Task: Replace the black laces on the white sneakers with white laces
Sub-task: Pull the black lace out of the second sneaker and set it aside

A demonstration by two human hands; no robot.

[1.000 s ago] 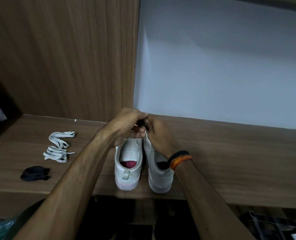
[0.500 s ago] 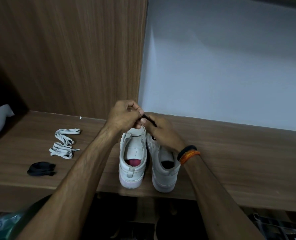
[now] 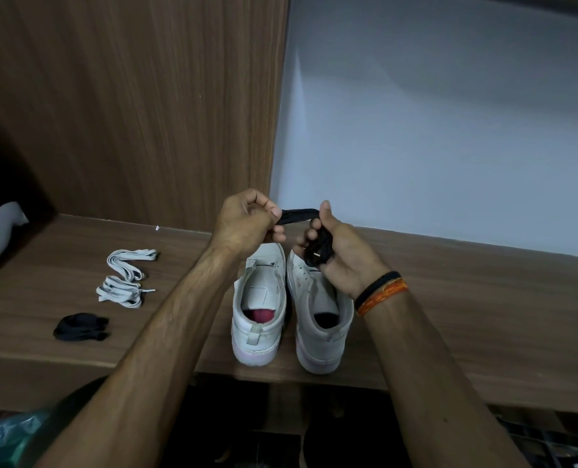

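Observation:
Two white sneakers stand side by side, heels toward me, near the wooden shelf's front edge: the left sneaker (image 3: 258, 309) and the right sneaker (image 3: 318, 319). Above them my left hand (image 3: 243, 222) pinches one end of a black lace (image 3: 297, 214). My right hand (image 3: 339, 248) holds the rest of that lace bunched in its palm. No lace shows in either shoe's visible eyelets. Two folded white laces (image 3: 125, 276) lie on the shelf to the left. A bundled black lace (image 3: 80, 327) lies in front of them.
The wooden shelf (image 3: 483, 315) is backed by a wood panel on the left and a pale wall on the right. A white object (image 3: 0, 228) sits at the far left. Dark items and a wire rack (image 3: 557, 444) lie below the shelf.
Both hands rose from the sneakers' tongues. The black lace came up with them and is now stretched between the hands, with its bulk gathered in my right hand.

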